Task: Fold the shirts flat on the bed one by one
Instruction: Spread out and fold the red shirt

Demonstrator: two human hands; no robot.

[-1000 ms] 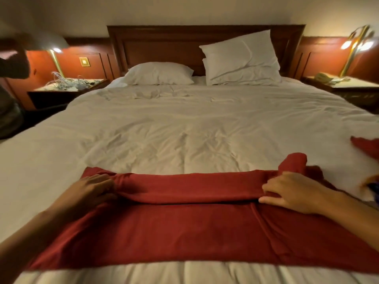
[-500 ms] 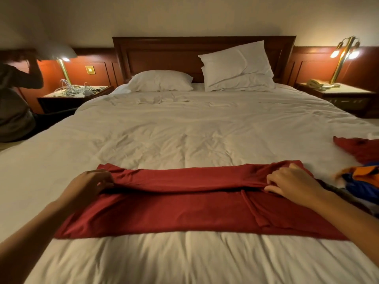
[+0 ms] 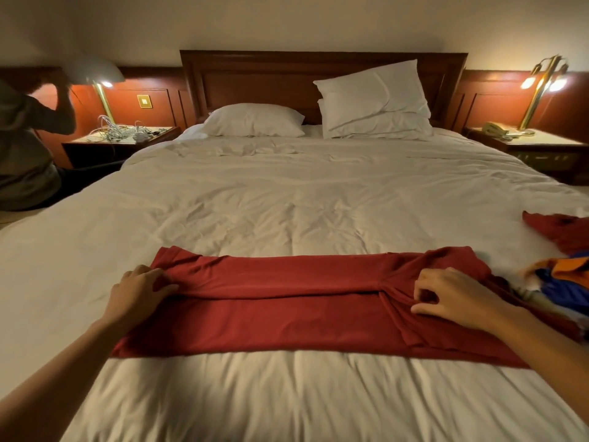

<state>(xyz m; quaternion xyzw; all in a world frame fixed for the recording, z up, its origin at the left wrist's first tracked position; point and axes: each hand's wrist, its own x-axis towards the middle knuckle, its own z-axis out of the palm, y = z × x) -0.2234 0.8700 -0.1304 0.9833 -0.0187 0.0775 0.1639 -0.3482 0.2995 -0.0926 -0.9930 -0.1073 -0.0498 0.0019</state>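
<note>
Head view, shirt [image 3: 271,301] crosswise, near bed [image 3: 287,193] foot

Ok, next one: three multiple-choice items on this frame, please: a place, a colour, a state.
1. Where does the pile of loose clothes lie? A on the left nightstand; B at the right edge of the bed; C on the pillows.
2. What colour is the shirt being folded? A white; B blue; C red.
3. How does that shirt lie? A flat, a folded band; B a crumpled heap; C lifted off the bed.
Answers: B, it sits just beyond the right hand; C, dark red against white bedding; A, its far edge is folded over, and the left hand and right hand grip its ends.
</note>
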